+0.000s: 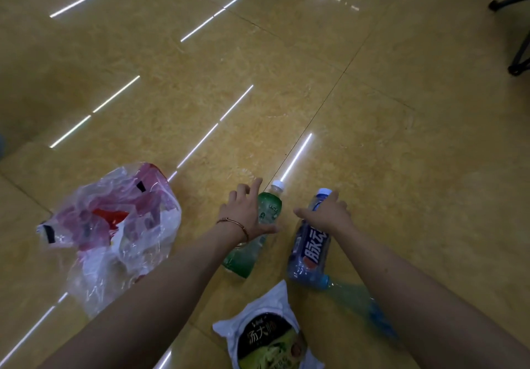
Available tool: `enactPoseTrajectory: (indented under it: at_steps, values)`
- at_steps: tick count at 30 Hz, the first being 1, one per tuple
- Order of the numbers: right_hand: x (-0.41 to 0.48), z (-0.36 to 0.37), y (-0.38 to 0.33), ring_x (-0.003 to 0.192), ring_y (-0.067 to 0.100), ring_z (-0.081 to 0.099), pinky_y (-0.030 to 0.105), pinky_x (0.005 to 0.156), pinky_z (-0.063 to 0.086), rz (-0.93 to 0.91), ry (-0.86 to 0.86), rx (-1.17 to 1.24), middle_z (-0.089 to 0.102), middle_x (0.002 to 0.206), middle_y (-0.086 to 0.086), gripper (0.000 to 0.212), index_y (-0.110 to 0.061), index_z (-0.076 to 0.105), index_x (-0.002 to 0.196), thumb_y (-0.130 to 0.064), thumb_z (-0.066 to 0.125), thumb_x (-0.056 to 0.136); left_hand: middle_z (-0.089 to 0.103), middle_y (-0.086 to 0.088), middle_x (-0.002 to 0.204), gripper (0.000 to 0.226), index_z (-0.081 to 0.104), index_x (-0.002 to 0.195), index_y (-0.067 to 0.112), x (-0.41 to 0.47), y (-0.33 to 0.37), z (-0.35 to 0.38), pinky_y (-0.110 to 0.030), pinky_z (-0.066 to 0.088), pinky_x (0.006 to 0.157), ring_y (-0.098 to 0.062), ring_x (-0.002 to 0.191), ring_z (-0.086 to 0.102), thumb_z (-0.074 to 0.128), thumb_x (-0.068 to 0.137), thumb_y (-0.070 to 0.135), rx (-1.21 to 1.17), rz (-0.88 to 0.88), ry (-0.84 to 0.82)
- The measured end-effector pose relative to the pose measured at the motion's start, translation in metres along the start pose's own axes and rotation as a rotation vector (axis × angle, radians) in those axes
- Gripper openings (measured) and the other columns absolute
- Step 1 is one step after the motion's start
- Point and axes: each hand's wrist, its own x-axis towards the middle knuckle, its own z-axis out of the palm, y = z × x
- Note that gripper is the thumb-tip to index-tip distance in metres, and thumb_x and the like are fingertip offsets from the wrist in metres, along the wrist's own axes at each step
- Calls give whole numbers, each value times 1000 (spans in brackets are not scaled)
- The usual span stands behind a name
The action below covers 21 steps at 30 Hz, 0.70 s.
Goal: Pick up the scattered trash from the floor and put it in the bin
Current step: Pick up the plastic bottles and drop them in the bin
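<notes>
Left hand [249, 210] spread over green bottle [243, 259], right hand [327, 214] on blue bottle [311, 251], grip unclear. Both bottles on the floor, lower centre. Wrap mid-body and squeeze lightly, it's thin plastic.

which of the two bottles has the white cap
The green bottle, under the left hand, has the white cap. The blue bottle, under the right hand, has a blue cap.

The floor [286, 81] lies open ahead; a plastic bag [114, 231] crowds the left, a wrapper [266, 337] the near side.
</notes>
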Motion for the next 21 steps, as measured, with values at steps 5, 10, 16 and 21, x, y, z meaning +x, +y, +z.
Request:
enactPoseTrajectory:
  at_steps: [5, 10, 16, 21]
  values:
    - [-4, 28, 17, 125, 37, 43, 44, 97, 46, -23, -83, -8, 25, 144, 21, 126, -27, -21, 147, -42, 78, 72, 25, -8, 140, 128, -8, 144, 30, 2, -2, 16, -48, 46, 91, -29, 126, 32, 71, 52, 70, 56, -65, -55]
    - [-11, 45, 21, 120, 37, 49, 45, 90, 47, -146, -44, 7, 33, 140, 21, 134, -34, -25, 145, -39, 83, 67, 24, -14, 142, 131, -5, 145, 16, -4, -12, 33, -46, 42, 99, -31, 130, 30, 71, 53, 70, 43, -172, -97]
    - [-17, 62, 23, 122, 36, 48, 49, 97, 46, -59, -29, 24, 40, 138, 18, 120, -18, -3, 147, -45, 81, 67, 40, -14, 131, 87, 28, 132, 8, -5, -8, 41, -38, 45, 95, -29, 118, 43, 74, 69, 45, -46, -228, -118]
    - [-22, 54, 26, 103, 30, 58, 40, 83, 50, -88, -42, 165, 55, 124, 13, 87, -18, 19, 135, -36, 77, 72, 43, -12, 123, 78, 34, 124, 10, -7, -9, 28, -41, 49, 90, -28, 110, 47, 77, 66, 38, -223, -242, -74]
